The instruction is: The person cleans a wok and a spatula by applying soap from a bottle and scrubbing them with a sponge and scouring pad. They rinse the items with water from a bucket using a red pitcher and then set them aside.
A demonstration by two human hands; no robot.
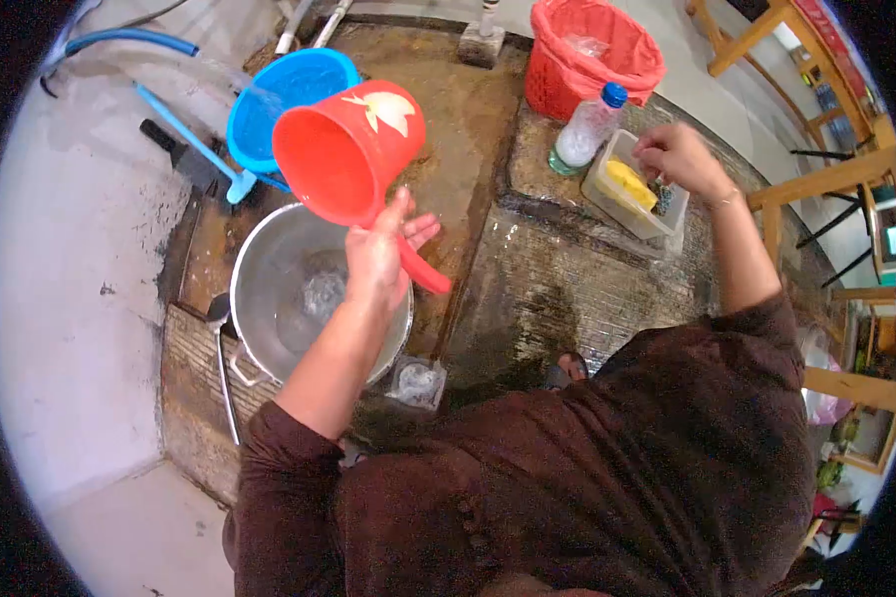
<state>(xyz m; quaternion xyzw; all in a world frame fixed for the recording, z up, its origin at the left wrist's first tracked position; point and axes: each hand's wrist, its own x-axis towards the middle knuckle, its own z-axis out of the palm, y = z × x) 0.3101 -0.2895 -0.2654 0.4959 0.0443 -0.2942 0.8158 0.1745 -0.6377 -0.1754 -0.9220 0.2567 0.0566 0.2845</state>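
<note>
My left hand (pixel 373 264) grips the handle of a red dipper (pixel 403 134) with a pale leaf-like mark, some fingers spread. The dipper is tilted, its mouth facing the lower left, above a large metal pot (pixel 254 289) with some water in it. My right hand (pixel 682 159) hovers over a clear plastic container (pixel 607 207), its fingers pinched together; anything between them is too small to tell. Inside the container lie a yellow sponge (pixel 629 185) and a dark scourer (pixel 662 198). A bottle (pixel 579 139) with a blue cap and white contents stands beside it.
Water runs from a blue hose (pixel 134 38) toward a blue basin (pixel 294 75). A blue-handled brush (pixel 194 142) leans near the wall. A ladle (pixel 225 373) lies left of the pot. A red bin (pixel 553 75) stands behind the bottle. Wooden furniture (pixel 826 179) is at right.
</note>
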